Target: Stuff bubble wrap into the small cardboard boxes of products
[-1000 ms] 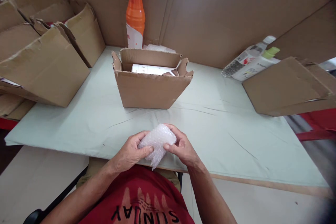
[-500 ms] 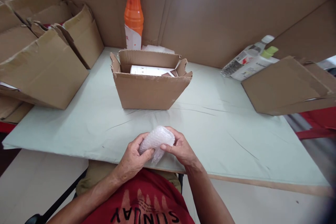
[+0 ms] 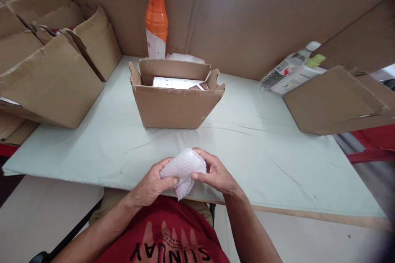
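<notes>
Bubble-wrapped bundle [image 3: 183,168] is gripped between left hand [image 3: 153,183] and right hand [image 3: 216,172], fingers closed on it, over the near worktop [image 3: 265,160] edge; open cardboard box [image 3: 175,104] stands well apart behind, free surface between

**Open ground in the middle, boxes on three sides**

Between the two hands at the near edge and the open carton [image 3: 175,104] lies a bare stretch of pale green table cover [image 3: 253,152] — free passage forward and out to the right. Leftward, big cardboard boxes [image 3: 52,82] crowd the edge. On the right a flattened carton [image 3: 333,102] and lying bottles [image 3: 293,73] block the far corner. An upright orange bottle [image 3: 156,16] stands behind the carton — against the cardboard wall [image 3: 262,12].
</notes>
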Demonstrator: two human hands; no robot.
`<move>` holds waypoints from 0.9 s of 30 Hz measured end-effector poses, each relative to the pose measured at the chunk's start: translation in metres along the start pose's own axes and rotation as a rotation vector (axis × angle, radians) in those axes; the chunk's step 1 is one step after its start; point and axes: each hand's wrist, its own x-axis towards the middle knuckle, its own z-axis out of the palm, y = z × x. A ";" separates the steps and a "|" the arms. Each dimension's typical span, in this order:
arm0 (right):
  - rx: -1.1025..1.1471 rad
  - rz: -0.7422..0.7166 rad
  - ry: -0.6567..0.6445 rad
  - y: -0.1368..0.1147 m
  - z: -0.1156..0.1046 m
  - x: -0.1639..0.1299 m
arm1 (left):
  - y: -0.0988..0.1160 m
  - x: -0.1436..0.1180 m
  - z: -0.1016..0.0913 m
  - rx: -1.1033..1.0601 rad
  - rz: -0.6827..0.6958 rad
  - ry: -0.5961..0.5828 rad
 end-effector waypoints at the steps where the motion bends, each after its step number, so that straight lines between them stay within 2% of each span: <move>1: 0.012 0.017 -0.036 -0.001 -0.002 -0.002 | 0.000 0.000 0.000 -0.006 0.003 0.003; 4: 0.045 0.029 -0.104 -0.002 -0.008 -0.005 | 0.002 0.001 0.001 0.041 0.030 0.048; 9: -0.066 0.021 -0.033 -0.001 -0.006 -0.001 | 0.008 0.001 0.006 0.228 0.091 0.165; 14: -0.244 0.027 0.008 -0.006 0.000 0.007 | 0.006 -0.001 0.005 0.347 0.117 0.152; 21: -0.190 0.042 -0.084 -0.015 -0.002 0.009 | 0.007 -0.001 0.004 0.430 0.158 0.124; 24: -0.159 0.071 -0.069 -0.021 -0.002 0.009 | 0.005 -0.001 0.000 0.368 0.143 0.096; 27: -0.085 0.080 -0.045 -0.024 0.000 0.009 | 0.005 -0.001 -0.006 0.051 0.083 -0.026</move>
